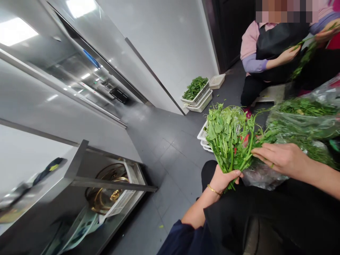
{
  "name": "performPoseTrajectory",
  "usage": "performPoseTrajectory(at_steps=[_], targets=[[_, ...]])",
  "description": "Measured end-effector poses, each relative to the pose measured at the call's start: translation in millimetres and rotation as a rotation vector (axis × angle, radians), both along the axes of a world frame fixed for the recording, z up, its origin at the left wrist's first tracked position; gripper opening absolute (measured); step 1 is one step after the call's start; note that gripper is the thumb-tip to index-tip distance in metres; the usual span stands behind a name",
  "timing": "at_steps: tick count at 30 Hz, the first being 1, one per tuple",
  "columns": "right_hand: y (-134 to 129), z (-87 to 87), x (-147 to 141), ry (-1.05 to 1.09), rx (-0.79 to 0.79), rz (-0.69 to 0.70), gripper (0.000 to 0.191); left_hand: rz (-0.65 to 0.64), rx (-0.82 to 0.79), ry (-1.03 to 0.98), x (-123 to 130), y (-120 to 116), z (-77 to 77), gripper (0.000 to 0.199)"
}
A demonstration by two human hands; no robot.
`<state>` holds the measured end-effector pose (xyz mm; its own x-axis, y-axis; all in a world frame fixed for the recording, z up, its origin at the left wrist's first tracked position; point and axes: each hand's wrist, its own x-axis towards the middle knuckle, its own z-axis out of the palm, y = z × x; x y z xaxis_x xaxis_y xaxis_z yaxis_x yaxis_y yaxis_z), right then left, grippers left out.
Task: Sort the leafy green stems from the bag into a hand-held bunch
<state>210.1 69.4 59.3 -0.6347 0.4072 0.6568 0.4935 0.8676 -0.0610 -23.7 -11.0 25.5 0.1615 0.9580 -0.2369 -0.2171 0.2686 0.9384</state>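
Note:
My left hand point(224, 179) is wrapped round the lower stems of a thick bunch of pea shoots point(225, 138), their leaves and curly tendrils pointing up and away from me. At the right side of the bunch, my right hand point(283, 159) has its fingers pinched together on a leafy pea shoot stem point(261, 140). Behind the bunch, a stack of white plastic baskets point(203, 136) is partly hidden. Clear plastic bags of greens point(305, 122) lie just beyond my right hand.
Across from me a co-worker point(278, 49) sits handling green stems. White baskets point(198, 102) with leafy greens stand by the wall, a shallow white tray point(217, 81) beside them. At left is a metal shelf point(111, 184) holding glass lids. Leaf scraps dot the grey tiled floor point(170, 166).

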Motion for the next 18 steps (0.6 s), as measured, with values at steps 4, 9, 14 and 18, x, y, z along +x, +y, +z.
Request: performPoseTrajectory(at_steps=[4, 9, 14, 18], targets=[[14.0, 18.2, 8.4, 0.101, 0.054, -0.061, 0.015, -0.029, 0.008, 0.023, 0.2, -2.0, 2.8, 0.042], [30.4, 31.0, 16.4, -0.012, 0.41, -0.216, 0.025, -0.097, -0.02, -0.019, -1.3, -5.3, 3.1, 0.044], [33.6, 31.1, 12.8, -0.013, 0.443, -0.167, 0.021, -0.192, -0.035, -0.141, -3.5, -7.6, 3.5, 0.041], [32.3, 32.7, 18.7, -0.017, 0.223, -0.136, 0.015, -0.153, -0.055, -0.131, -3.5, -6.1, 3.8, 0.042]])
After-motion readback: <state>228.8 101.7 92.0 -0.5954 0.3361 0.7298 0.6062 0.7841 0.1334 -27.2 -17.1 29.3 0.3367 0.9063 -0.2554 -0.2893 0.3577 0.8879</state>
